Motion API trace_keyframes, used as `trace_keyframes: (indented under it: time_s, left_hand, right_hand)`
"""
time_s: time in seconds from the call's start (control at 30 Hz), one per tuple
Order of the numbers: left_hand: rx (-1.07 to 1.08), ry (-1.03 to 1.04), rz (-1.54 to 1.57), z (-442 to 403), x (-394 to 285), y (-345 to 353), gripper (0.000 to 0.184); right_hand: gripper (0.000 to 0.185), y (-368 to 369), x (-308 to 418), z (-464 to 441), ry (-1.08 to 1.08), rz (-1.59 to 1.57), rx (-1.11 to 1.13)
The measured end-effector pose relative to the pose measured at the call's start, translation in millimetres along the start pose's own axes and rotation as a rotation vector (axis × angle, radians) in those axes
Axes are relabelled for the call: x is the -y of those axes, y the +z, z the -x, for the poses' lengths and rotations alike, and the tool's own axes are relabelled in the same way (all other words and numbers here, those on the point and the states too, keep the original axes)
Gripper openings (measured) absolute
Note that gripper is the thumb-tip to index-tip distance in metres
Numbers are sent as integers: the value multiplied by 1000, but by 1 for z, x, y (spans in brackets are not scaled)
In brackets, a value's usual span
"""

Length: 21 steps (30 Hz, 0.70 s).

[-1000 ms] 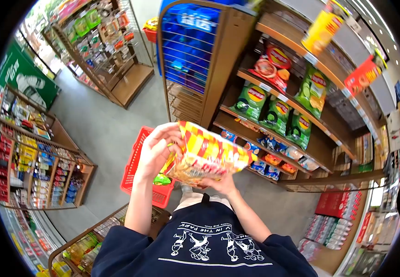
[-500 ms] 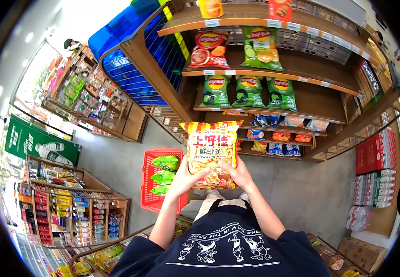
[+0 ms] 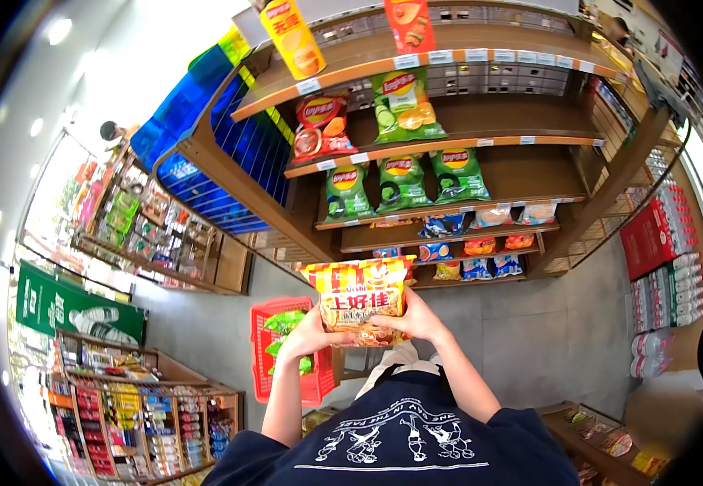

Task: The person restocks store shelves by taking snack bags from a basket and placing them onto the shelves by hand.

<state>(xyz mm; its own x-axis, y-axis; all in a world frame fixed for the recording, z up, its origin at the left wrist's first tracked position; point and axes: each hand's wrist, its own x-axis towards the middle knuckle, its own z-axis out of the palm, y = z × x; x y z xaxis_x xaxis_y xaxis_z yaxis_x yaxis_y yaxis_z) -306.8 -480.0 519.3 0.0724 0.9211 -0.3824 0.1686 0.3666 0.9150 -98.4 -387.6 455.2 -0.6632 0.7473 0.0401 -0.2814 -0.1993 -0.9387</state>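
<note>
- The bag (image 3: 359, 296) is held up in front of the torso, between both hands, with its printed face toward the camera and its crimped edge uppermost.
- The bag's lower left corner is gripped by the left hand (image 3: 309, 333); its right side, near the lower corner, is gripped by the right hand (image 3: 418, 319).
- The bag is pinched at each side: the right thumb is laid across the front, and the left hand is wrapped round the corner. How the fingers behind are spread cannot be told.
- The step in hand is judged to be a steady two-handed hold; no tear in the bag is seen.
- For any shift of the bag, light, even pressure from both sides seems called for, so that the contents are not crushed.
- Green packs (image 3: 287, 321) are held in the basket (image 3: 262, 381), whose right edge is partly covered by the left hand.
- Packets (image 3: 400, 180) are stood toward the left end of the shelf (image 3: 521, 115).
- The lowest print on the bag is masked by the thumbs; small goods on the bottom boards are hard to make out.
</note>
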Motion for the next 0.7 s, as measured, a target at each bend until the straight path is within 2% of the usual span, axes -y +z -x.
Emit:
trace_keyframes:
  time_s: [0.1,0.27,0.7]
  left_hand:
    - [50,18,-24,-24,-3,-4,69]
    - [-21,110,61,-55,-11,-9,64]
    - [-117,188,58,-107,22,-124,72]
  right_hand:
    - [78,-12,4,-11,-10,-9,-36]
    - [78,-23,12,-30,-36,33,-112]
    - [68,3,-6,-151,51,287,58]
